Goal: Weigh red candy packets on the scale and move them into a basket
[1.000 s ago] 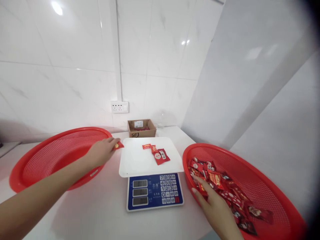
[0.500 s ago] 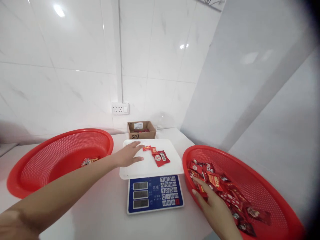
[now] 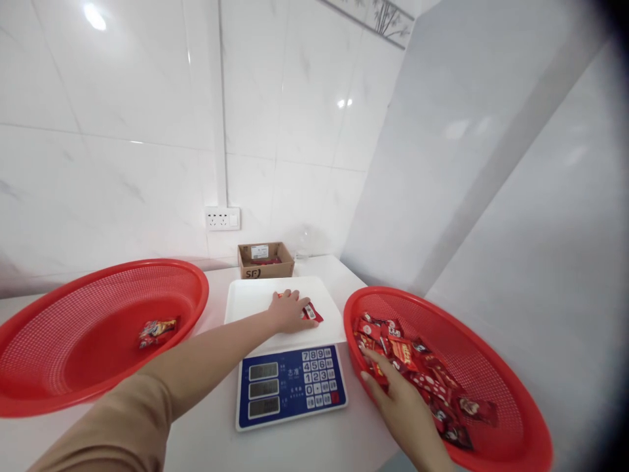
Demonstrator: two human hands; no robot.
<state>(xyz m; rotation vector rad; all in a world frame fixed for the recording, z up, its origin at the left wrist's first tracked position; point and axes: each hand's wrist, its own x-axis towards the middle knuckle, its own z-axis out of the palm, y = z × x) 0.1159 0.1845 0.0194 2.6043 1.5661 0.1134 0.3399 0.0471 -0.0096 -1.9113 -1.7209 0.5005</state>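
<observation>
My left hand (image 3: 289, 311) lies over the small red packets (image 3: 314, 313) on the white tray (image 3: 240, 324) of a digital scale, fingers spread and partly hiding them. Whether it touches all of them cannot be made out. Below the tray is the scale's blue panel (image 3: 291, 387) with keys and three displays. At the near left side of the right red basket (image 3: 511, 367), my right hand (image 3: 393, 393) rests with its fingers stretched out and apart. Several red and dark wrapped packets (image 3: 403, 354) fill the left part of that basket, just beyond the fingertips.
On the left stands another red mesh basket (image 3: 83, 328), with a few wrapped packets (image 3: 156, 331) inside. A small cardboard box (image 3: 266, 261) with red packets sits behind the scale. A power socket (image 3: 223, 218) is on the tiled wall. The white table (image 3: 206, 439) carries everything.
My left hand has moved right across the tray and now covers most of the red packets. My right hand stays by the right basket. The view has shifted slightly.
</observation>
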